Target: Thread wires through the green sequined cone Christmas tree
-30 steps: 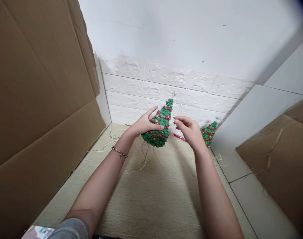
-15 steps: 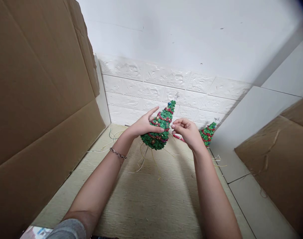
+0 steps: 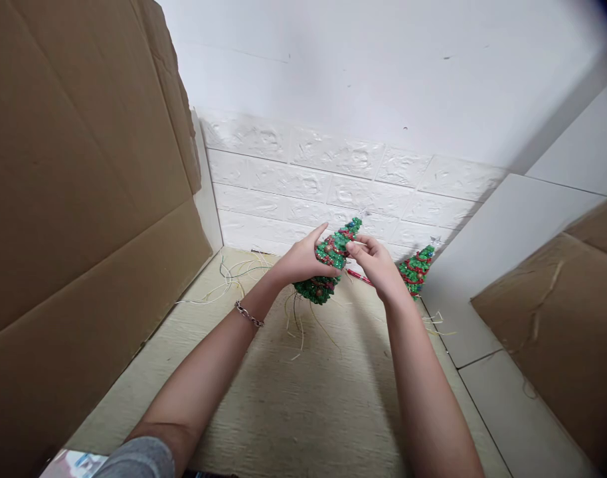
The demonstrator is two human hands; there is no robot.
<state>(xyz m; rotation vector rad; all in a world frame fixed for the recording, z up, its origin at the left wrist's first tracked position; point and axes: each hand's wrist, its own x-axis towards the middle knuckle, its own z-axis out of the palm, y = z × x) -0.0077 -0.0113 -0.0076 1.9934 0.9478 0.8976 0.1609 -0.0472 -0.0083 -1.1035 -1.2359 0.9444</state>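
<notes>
Head view: the left hand (image 3: 301,260) curled around a small glittery green Christmas tree (image 3: 317,289), its fingers pressed over the beaded body and its thumb raised. The right hand (image 3: 376,265), apart from the tree half a second earlier, had moved in, and its fingertips (image 3: 350,247) pinched at the upper part; what they held was too small to tell. The tree, held in the air above the tabletop (image 3: 283,411), now tilted further, its tip leaning right. Thin pale wires (image 3: 298,328) hung from its base. Just beyond the right hand stood a second beaded tree (image 3: 416,271), with a red pen (image 3: 358,276) lying near it. A chain bracelet (image 3: 248,314) circled the left wrist. Corrugated cardboard (image 3: 84,199) rose on the left, before a white embossed brick panel (image 3: 283,172).
</notes>
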